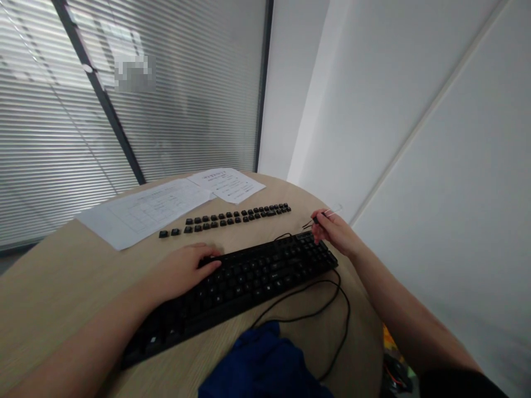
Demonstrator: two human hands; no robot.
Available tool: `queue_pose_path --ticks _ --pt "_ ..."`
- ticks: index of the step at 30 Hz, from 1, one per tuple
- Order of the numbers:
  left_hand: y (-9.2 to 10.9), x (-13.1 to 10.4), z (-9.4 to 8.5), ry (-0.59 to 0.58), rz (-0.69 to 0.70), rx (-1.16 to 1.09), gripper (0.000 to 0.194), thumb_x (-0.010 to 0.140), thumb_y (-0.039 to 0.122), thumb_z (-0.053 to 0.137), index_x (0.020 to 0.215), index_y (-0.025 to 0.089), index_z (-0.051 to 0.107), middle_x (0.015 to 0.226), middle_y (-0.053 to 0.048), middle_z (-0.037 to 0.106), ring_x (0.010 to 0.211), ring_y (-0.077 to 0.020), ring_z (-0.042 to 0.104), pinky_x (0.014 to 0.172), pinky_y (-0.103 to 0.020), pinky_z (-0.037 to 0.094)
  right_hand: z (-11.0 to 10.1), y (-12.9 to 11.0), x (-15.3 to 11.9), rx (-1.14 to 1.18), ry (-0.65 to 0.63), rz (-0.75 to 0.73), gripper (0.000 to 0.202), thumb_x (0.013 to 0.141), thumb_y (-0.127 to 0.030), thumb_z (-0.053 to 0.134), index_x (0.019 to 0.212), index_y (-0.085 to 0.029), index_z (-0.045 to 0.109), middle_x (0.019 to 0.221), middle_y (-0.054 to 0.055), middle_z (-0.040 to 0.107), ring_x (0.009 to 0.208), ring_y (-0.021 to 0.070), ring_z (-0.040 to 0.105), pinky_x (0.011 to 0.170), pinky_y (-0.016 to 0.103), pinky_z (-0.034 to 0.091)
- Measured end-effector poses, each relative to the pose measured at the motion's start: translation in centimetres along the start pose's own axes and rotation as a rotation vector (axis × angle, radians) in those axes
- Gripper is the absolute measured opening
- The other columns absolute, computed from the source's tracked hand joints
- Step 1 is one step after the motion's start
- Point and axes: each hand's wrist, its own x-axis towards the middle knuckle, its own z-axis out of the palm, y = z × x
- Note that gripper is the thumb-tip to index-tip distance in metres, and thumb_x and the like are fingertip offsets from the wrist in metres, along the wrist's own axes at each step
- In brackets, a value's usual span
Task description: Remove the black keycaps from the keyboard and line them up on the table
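Observation:
A black keyboard (249, 279) lies slanted across the round wooden table (50, 287). My left hand (182, 268) rests flat on the keyboard's upper left part, fingers spread a little, holding nothing. My right hand (336, 229) hovers above the keyboard's far right end and pinches a thin wire keycap puller (317, 220), whose prongs point left. Beyond the keyboard, several loose black keycaps (228, 217) lie in two rows on the table.
Two printed paper sheets (166, 204) lie at the back of the table near the blinds. The keyboard's black cable (327, 309) loops over the table's right front. A blue cloth (261, 365) sits at the near edge. A white wall stands on the right.

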Motion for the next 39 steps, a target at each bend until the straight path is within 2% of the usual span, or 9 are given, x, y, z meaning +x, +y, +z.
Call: queue_pose_path --ticks 4,8,13,18,24,32,39 --pt "-0.4 0.0 0.2 0.008 0.023 -0.014 0.041 0.097 0.049 0.048 0.111 0.024 0.076 0.115 -0.01 0.077 0.107 -0.0298 0.071 0.097 -0.042 0.053 0.6 1.5 -0.3 -0.39 0.101 -0.1 0.029 0.099 -0.052 0.051 0.091 -0.024 0.057 0.06 -0.005 0.056 0.048 0.014 0.051 0.044 0.026 0.039" --pt "-0.4 0.0 0.2 -0.004 0.025 -0.033 0.04 0.097 0.048 0.049 0.111 0.024 0.077 0.113 -0.009 0.078 0.105 -0.0293 0.071 0.095 -0.042 0.053 1.1 3.1 -0.3 -0.578 0.233 -0.204 0.024 0.1 -0.043 0.045 0.088 -0.026 0.057 0.063 -0.002 0.059 0.057 0.0189 0.056 0.052 0.029 0.042" --pt "-0.3 0.1 0.2 0.002 0.008 -0.031 0.042 0.096 0.049 0.049 0.113 0.022 0.076 0.117 -0.01 0.077 0.108 -0.0307 0.07 0.098 -0.044 0.052 1.2 3.6 0.1 -0.713 0.311 -0.218 0.025 0.099 -0.041 0.04 0.089 -0.026 0.057 0.069 0.003 0.065 0.066 0.024 0.064 0.058 0.033 0.046" --pt "-0.1 0.2 0.1 0.0 0.011 -0.038 0.043 0.094 0.05 0.048 0.109 0.022 0.077 0.114 -0.01 0.078 0.106 -0.0313 0.071 0.096 -0.044 0.053 1.6 3.2 0.2 -0.812 0.314 -0.24 0.024 0.099 -0.04 0.04 0.091 -0.025 0.057 0.073 0.005 0.068 0.067 0.0244 0.066 0.06 0.033 0.046" --pt "0.4 0.1 -0.3 -0.013 -0.003 -0.034 0.041 0.094 0.049 0.049 0.108 0.022 0.076 0.109 -0.01 0.077 0.103 -0.031 0.071 0.094 -0.044 0.053 2.0 2.8 -0.2 -0.898 0.311 -0.287 0.023 0.099 -0.04 0.04 0.092 -0.025 0.057 0.076 0.007 0.07 0.074 0.0259 0.067 0.069 0.034 0.047" --pt "0.3 0.1 -0.2 -0.004 -0.003 -0.059 0.039 0.092 0.048 0.05 0.106 0.024 0.077 0.109 -0.009 0.078 0.103 -0.0296 0.07 0.094 -0.043 0.053 2.3 2.6 -0.9 -0.862 0.246 -0.239 0.026 0.101 -0.043 0.04 0.098 -0.024 0.057 0.064 0.002 0.064 0.061 0.0233 0.063 0.058 0.031 0.043" --pt "0.1 0.0 0.0 0.009 0.004 -0.077 0.039 0.093 0.049 0.051 0.107 0.024 0.077 0.109 -0.009 0.078 0.103 -0.0308 0.071 0.094 -0.044 0.052 2.3 2.8 -0.7 -0.957 0.205 -0.329 0.025 0.099 -0.041 0.043 0.095 -0.023 0.06 0.077 0.008 0.071 0.074 0.0268 0.068 0.069 0.034 0.047"
